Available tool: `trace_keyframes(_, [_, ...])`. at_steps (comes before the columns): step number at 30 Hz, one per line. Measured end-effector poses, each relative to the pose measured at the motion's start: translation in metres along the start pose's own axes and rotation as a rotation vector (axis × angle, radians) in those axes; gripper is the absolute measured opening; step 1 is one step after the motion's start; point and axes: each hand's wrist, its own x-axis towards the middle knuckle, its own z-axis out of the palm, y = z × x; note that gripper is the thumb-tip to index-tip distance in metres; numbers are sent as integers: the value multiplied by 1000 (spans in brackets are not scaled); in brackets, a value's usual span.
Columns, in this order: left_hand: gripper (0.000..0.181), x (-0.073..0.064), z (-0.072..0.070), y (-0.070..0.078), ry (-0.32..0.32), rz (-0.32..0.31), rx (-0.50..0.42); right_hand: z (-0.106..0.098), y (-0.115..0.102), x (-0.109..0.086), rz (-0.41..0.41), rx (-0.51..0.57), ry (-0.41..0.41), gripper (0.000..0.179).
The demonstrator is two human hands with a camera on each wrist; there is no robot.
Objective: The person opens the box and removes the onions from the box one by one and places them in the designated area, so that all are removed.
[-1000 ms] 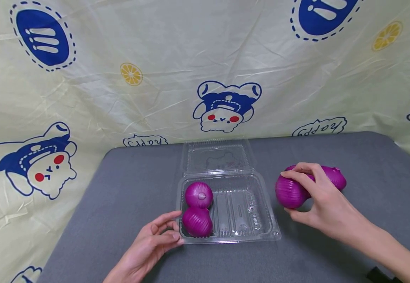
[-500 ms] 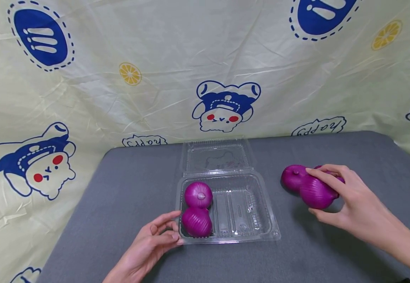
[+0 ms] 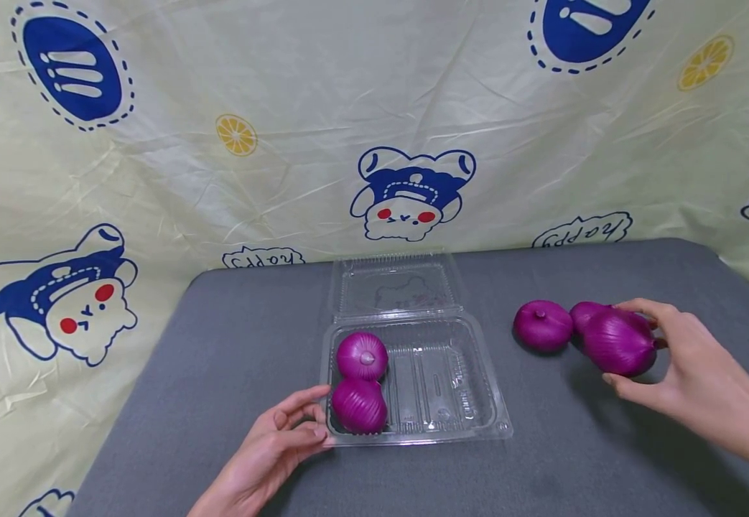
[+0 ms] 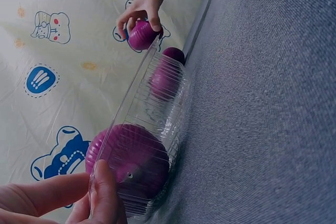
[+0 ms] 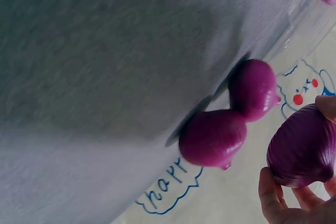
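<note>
My right hand (image 3: 691, 373) holds a purple onion (image 3: 620, 342) between thumb and fingers. The right wrist view shows that held onion (image 5: 302, 148) raised off the table. Behind it on the table sit two more onions, one with its stem up (image 3: 543, 327) and one partly hidden (image 3: 586, 313). An open clear plastic clamshell box (image 3: 439, 434) stands in the middle. Its left side contains two onions, a rear one (image 3: 362, 356) and a front one (image 3: 359, 406). At the front left corner, my left hand (image 3: 277, 441) pinches the box's rim, seen close in the left wrist view.
The box's clear lid (image 3: 400, 287) lies folded back toward the rear of the grey cloth-covered table (image 3: 238, 337). A pale printed curtain (image 3: 309, 194) hangs along the table's back edge and left side.
My right hand has carried its onion to the right, uncovering the stem-up onion behind. My left hand and the box have stayed in place.
</note>
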Motion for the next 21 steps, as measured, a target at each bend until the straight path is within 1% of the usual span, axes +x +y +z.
trace_keyframes(3, [62, -1, 0, 1, 22, -20, 3, -2, 9, -1, 24, -10, -11, 91])
trace_keyframes(5, [62, -1, 1, 2, 32, -29, 2, -4, 15, -1, 20, -21, -5, 89])
trace_keyframes(8, [63, -1, 1, 1, 30, -28, -2, -6, 27, 0, 3, -44, -4, 88])
trace_keyframes(10, [62, 0, 0, 1, 20, -20, -6, -7, 35, 0, 7, -64, -12, 88])
trace_keyframes(12, [62, 0, 0, 0, 12, -11, -7, -8, 42, 0, 34, -84, -39, 87])
trace_keyframes(14, [62, 0, 0, 0, 8, -8, -10, -9, 49, 0, 89, -84, -73, 85])
trace_keyframes(18, [63, 0, 0, 1, 16, -15, -9, -11, 63, 0, 188, -7, -135, 78])
trace_keyframes(21, [63, 0, 0, 1, 28, -23, -3, -11, 74, 0, 226, 57, -149, 74])
